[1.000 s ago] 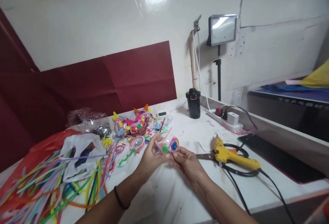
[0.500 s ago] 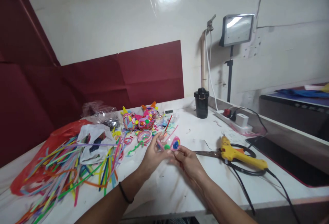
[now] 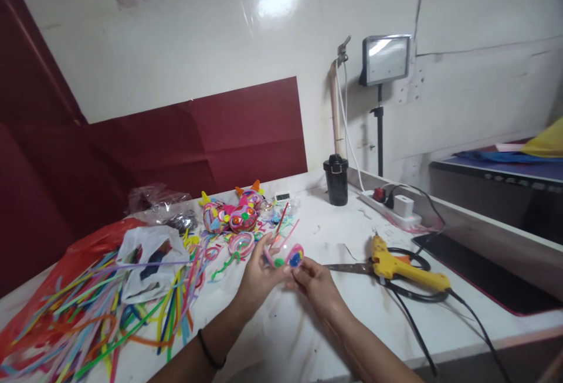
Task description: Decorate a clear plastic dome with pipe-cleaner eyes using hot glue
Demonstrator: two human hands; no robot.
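Note:
Between my two hands is a small clear rounded craft piece (image 3: 296, 256) with coiled pipe cleaners on it, a blue-centred pink coil and a green spot among them. My left hand (image 3: 257, 271) is closed around its left side, thumb in front. On the right, the thumb and fingers of my right hand (image 3: 317, 286) pinch its lower edge. A red stick-like strand (image 3: 282, 219) and a pink one rise behind the piece; I cannot tell what they are fixed to. Beyond my left hand lie a pink coiled ring (image 3: 241, 244) and a wavy green pipe cleaner (image 3: 226, 268).
A heap of pipe cleaners (image 3: 101, 312) and a white plastic bag (image 3: 127, 283) cover the left. Finished colourful animal heads (image 3: 243, 219) stand behind. Rightward are scissors (image 3: 349, 267), a yellow glue gun (image 3: 409, 271) with its cord, a power strip (image 3: 407, 219) and a black cup (image 3: 336, 183).
The camera view has shifted slightly, so the scene sits further left. Both hands keep their hold on the craft piece, which looks barely turned.

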